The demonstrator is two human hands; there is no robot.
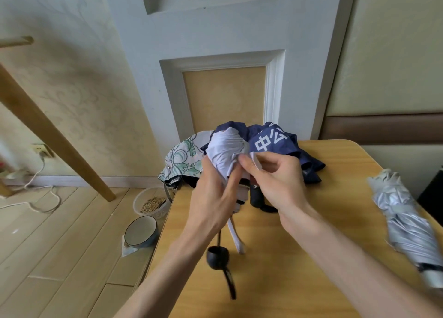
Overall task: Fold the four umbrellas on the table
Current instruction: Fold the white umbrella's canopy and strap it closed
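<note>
My left hand grips the bunched canopy of a pale lilac umbrella held above the wooden table; its black handle and wrist loop hang below. My right hand pinches a white strap or canopy edge of that umbrella. Behind them a navy umbrella with white characters lies crumpled at the table's far edge. A floral white-and-green umbrella sits at the far left corner, partly over the edge. A silver umbrella lies loosely gathered along the right edge.
On the floor left of the table stand a clear tub of grain and a dark-rimmed bowl. A slanted wooden beam and a white cable are further left. A panelled wall is behind.
</note>
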